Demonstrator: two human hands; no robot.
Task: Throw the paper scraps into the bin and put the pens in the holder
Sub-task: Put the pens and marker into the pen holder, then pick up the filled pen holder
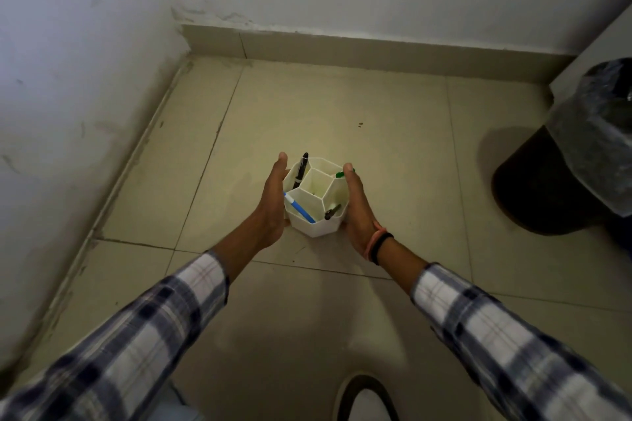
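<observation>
A white pen holder (316, 227) with honeycomb compartments stands on the tiled floor. My left hand (273, 202) presses flat against its left side and my right hand (359, 212) against its right side, so both hold it between them. Inside stand a black pen (301, 170) at the back left, a blue and white pen (300, 208) at the front left, a dark pen (332, 211) at the front right, and a green-tipped pen (340, 174) at the right, partly hidden by my right fingers. No paper scraps are visible.
A dark bin (561, 178) lined with a clear plastic bag stands at the right edge. Walls meet in a corner at the back left. A shoe tip (366, 396) shows at the bottom. Beige floor tiles surround the holder.
</observation>
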